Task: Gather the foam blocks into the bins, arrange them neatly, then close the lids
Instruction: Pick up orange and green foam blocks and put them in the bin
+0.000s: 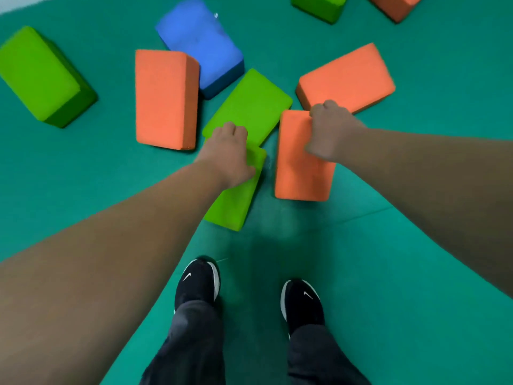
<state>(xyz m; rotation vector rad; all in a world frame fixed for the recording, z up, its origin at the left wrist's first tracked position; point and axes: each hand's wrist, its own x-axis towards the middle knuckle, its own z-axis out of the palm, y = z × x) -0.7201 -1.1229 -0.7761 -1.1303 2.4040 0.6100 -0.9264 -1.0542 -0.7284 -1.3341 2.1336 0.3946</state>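
Several foam blocks lie scattered on the green floor mat. My left hand (228, 154) grips the far end of a green block (234, 201) just ahead of my feet. My right hand (330, 132) grips the far right corner of an orange block (298, 173) beside it. Behind these lie another green block (249, 105), an orange block (347, 77) at the right, an orange block (165, 98) at the left, and a blue block (198, 43) further back. No bin is in view.
A green block (41, 76) lies at the far left. Parts of a green block (319, 6) and an orange block (397, 5) show at the top edge. My two black shoes (198, 282) stand on the mat (388, 245) below the held blocks.
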